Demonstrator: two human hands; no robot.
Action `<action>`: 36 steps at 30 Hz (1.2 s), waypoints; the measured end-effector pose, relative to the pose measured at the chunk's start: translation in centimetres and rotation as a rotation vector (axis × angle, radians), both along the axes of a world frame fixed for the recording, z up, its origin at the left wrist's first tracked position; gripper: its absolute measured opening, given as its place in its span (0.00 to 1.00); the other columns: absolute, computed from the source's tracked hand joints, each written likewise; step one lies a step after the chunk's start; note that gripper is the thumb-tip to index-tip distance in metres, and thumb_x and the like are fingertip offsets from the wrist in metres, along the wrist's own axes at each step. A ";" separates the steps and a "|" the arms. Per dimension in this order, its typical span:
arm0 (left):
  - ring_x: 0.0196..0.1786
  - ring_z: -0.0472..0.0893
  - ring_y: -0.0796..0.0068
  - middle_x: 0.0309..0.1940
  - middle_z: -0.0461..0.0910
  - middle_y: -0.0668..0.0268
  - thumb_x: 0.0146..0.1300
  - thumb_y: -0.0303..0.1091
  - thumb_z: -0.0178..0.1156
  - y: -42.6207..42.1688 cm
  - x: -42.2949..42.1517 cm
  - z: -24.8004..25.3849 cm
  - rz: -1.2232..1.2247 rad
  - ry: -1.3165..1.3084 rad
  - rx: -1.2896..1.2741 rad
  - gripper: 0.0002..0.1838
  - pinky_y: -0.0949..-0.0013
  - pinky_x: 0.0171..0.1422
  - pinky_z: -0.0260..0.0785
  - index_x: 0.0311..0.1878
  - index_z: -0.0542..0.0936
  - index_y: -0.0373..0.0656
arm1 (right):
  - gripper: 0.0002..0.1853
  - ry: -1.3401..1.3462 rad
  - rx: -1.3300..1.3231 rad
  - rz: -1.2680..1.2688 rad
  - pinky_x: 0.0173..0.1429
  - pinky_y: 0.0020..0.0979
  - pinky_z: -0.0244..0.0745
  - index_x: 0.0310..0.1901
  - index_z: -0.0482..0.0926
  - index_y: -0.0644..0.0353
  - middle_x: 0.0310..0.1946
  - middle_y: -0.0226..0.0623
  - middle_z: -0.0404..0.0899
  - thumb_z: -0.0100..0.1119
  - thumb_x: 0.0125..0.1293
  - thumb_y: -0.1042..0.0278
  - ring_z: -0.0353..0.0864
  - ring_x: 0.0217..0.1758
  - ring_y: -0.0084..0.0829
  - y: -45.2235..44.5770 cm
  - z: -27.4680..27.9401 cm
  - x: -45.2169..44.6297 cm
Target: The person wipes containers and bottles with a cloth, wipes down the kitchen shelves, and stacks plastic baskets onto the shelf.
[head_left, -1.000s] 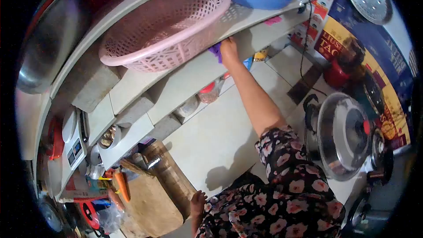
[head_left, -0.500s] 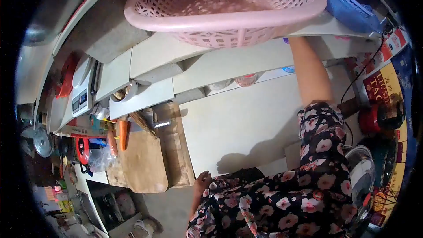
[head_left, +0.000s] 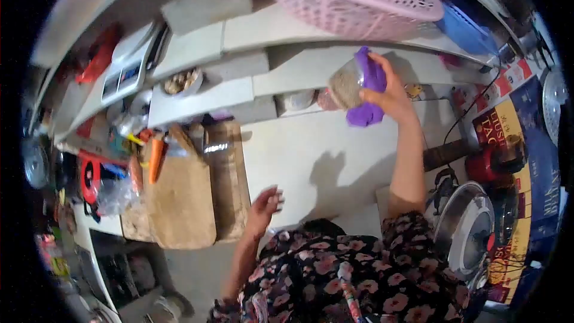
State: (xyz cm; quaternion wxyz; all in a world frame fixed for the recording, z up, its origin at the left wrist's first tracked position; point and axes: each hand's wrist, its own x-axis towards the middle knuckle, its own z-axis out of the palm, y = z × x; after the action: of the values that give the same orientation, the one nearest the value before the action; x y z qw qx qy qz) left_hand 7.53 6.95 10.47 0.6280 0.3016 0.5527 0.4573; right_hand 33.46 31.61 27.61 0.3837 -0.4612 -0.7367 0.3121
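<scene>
My right hand (head_left: pixel 382 93) is wrapped round a clear jar (head_left: pixel 347 87) with pale beige, grainy contents. A crumpled purple cover (head_left: pixel 373 75) sits over the end of the jar under my fingers. The jar is tilted on its side in the air, in front of the shelf. Lower down, my left hand (head_left: pixel 266 206) hovers with nothing in it, its fingers loosely bent and apart, over the near edge of the white worktop (head_left: pixel 287 155). To its left lies a wooden cutting board (head_left: pixel 182 203).
A carrot (head_left: pixel 156 160) rests on the board's far end. On the shelves stand a pink basket (head_left: pixel 353 6), a blue basket (head_left: pixel 469 30), a white scale (head_left: pixel 124 81) and a bowl (head_left: pixel 194 85). A large lidded pan (head_left: pixel 466 227) is at right, beside a black cable.
My right hand has come back from the shelf under the pink basket with the jar in it. My left hand has risen a little over the worktop. The view has shifted.
</scene>
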 end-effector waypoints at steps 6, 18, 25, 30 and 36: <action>0.64 0.60 0.57 0.66 0.50 0.60 0.56 0.66 0.48 4.1 -0.2 6.9 -0.023 -0.646 0.205 0.47 0.52 0.54 0.67 0.69 0.39 0.52 | 0.49 0.278 -0.278 0.472 0.66 0.30 0.52 0.62 0.56 0.61 0.56 0.38 0.61 0.67 0.32 0.62 0.61 0.61 0.31 -10.0 -3.4 -7.5; 0.65 0.58 0.60 0.64 0.54 0.55 0.62 0.48 0.50 -3.3 -4.8 6.7 0.356 -0.571 0.304 0.39 0.59 0.66 0.54 0.69 0.42 0.49 | 0.41 -0.028 0.005 0.744 0.61 0.37 0.60 0.59 0.60 0.63 0.54 0.49 0.63 0.63 0.41 0.59 0.64 0.58 0.45 -17.0 -4.8 -18.1; 0.63 0.58 0.65 0.63 0.54 0.56 0.59 0.40 0.56 -5.9 -6.5 5.6 0.507 -0.040 0.472 0.43 0.65 0.66 0.50 0.69 0.40 0.48 | 0.34 -0.004 0.091 0.757 0.59 0.37 0.61 0.58 0.59 0.65 0.52 0.52 0.63 0.58 0.53 0.54 0.65 0.55 0.45 -19.0 -5.0 -21.9; 0.65 0.56 0.65 0.64 0.49 0.56 0.54 0.39 0.59 -6.3 -6.0 6.4 0.560 -0.201 0.538 0.47 0.64 0.67 0.49 0.70 0.38 0.51 | 0.21 -0.024 0.031 0.720 0.53 0.37 0.64 0.51 0.66 0.64 0.45 0.47 0.69 0.50 0.62 0.57 0.69 0.49 0.43 -18.9 -4.9 -24.1; 0.65 0.58 0.62 0.63 0.53 0.59 0.45 0.51 0.61 -6.9 -5.1 6.0 0.632 -0.435 0.468 0.52 0.60 0.66 0.51 0.69 0.41 0.54 | 0.15 -0.149 0.034 0.656 0.27 0.37 0.64 0.26 0.71 0.64 0.17 0.46 0.69 0.48 0.64 0.61 0.67 0.18 0.40 -17.4 -4.9 -26.9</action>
State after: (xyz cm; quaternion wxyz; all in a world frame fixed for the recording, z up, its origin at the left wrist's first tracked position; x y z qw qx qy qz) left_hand 2.44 0.03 16.49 0.4740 0.1485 0.3543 0.7923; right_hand 6.53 14.22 22.75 0.2153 -0.2145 -0.8771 0.3719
